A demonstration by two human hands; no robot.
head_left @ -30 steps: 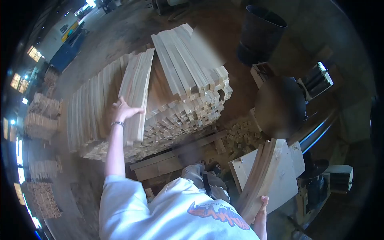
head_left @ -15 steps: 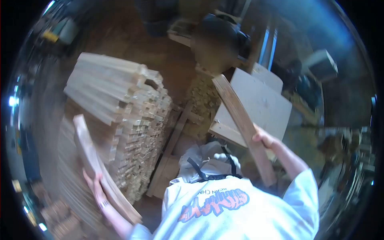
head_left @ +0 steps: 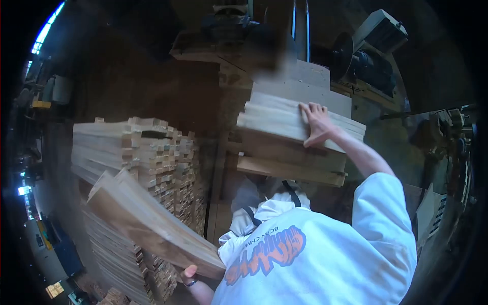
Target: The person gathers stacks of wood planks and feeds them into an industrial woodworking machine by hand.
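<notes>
Low on the left, my left hand (head_left: 189, 277) is closed on the lower edge of a bundle of curved wooden slats (head_left: 147, 221). The thumb shows at the edge, while the other fingers are hidden by the wood. The bundle slants from my shirt toward the left stack. My right hand (head_left: 318, 124) spans several wooden slats (head_left: 274, 119) lying side by side on a pale board (head_left: 300, 84). Its fingertips are on the far side and its thumb reaches the near side.
A tall stack of wooden pieces (head_left: 152, 152) stands to my left, its ends facing right. A wooden ledge (head_left: 290, 170) runs along the near side of the work surface. Beyond the board are metal rails (head_left: 307, 30) and a dark motor-like machine part (head_left: 373, 71).
My right hand has moved up from a single raised slat to the slats on the board. My left hand moved down and right, now with a thicker bundle. The view has turned.
</notes>
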